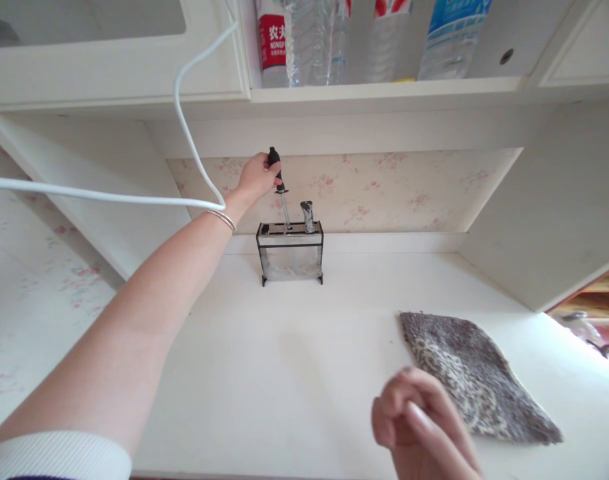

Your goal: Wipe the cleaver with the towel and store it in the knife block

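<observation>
My left hand [260, 176] is stretched far forward, its fingers wrapped round the black handle of a sharpening steel [285, 208]. The thin metal rod runs down at a slight tilt into a slot of the knife block [290, 263], which has a black frame, a metal top and see-through sides. Beside the rod, a grey-and-black patterned handle [308, 217] stands in another slot. Near the front of the counter, my right hand [419, 423] is raised with its fingers curled in, and nothing shows in it. The hand covers a corner of a folded grey cloth [471, 373].
The white counter [284, 373] runs beneath an upper cabinet. Plastic water bottles [309, 40] stand on the open shelf [384, 91] above. A white cable [184, 120] hangs across my left forearm. Side panels [534, 200] close in the niche, with flowered wallpaper behind.
</observation>
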Tool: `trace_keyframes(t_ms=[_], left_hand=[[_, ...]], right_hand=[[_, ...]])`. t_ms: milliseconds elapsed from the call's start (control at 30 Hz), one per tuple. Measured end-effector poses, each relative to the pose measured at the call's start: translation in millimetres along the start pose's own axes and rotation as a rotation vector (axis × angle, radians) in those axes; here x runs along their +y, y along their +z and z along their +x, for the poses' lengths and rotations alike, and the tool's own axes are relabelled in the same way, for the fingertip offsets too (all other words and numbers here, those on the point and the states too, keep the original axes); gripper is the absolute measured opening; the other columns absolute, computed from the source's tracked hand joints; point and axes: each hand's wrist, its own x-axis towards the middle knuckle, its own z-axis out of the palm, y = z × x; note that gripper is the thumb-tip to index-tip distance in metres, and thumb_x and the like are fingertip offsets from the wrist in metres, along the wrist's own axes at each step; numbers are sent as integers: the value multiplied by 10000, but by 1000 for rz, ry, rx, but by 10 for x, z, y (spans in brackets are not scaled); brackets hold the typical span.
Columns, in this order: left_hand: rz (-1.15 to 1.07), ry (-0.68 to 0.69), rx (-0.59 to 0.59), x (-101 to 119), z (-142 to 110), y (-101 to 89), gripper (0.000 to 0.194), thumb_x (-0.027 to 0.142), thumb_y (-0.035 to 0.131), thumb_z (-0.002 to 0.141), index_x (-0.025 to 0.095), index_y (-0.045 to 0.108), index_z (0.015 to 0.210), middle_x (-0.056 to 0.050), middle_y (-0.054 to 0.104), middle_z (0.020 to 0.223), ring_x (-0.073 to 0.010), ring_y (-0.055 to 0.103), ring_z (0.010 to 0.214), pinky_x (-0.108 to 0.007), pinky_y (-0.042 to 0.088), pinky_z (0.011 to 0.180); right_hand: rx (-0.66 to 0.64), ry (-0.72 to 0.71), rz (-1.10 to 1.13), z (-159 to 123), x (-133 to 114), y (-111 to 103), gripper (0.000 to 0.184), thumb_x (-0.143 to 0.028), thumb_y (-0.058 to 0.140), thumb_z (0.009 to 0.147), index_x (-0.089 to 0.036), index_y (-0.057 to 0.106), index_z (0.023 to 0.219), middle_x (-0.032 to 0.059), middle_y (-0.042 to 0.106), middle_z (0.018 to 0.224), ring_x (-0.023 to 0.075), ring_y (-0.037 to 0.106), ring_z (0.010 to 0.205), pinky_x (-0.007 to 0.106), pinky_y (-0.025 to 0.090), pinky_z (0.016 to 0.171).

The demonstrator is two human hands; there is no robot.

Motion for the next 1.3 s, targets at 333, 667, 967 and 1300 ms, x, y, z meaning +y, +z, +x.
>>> trace_keyframes(t_ms=[333, 667, 967, 1300], left_hand=[[170, 150, -17, 261, -80, -222, 373, 307, 262, 973, 37, 469, 1126, -79, 556, 1092, -103, 658, 823, -239, 420, 764], [166, 170, 83, 304, 56, -400, 211, 323, 447, 936, 158, 484, 1062, -64, 572, 1122, -50, 601, 622, -241, 456, 558], [193, 376, 170, 303, -426, -733, 267, 345, 490, 903, 213, 433, 1128, -88, 567, 1133, -134, 676, 726, -251, 517, 572], [519, 482, 230, -590, -1946, -1217, 283, 270, 625, 806, 159, 532, 1049, -106, 592, 1047, -216, 597, 991, -338, 537, 787]], right_hand=[[-20, 271, 141, 388, 1058, -218, 304, -374, 789, 650, -204, 665, 869, -8, 531, 672, 95, 431, 517, 240, 351, 510], [-8, 310, 211, 418, 993, -185, 211, -262, 758, 726, -162, 657, 882, -16, 548, 684, 75, 486, 562, 219, 414, 575], [26, 319, 259, 415, 1000, -224, 209, -254, 762, 721, -172, 659, 883, -19, 550, 694, 65, 473, 561, 215, 412, 585], [-228, 308, -366, 675, 792, 35, 147, -308, 593, 843, -182, 623, 913, -5, 576, 777, 109, 506, 671, 263, 394, 684]])
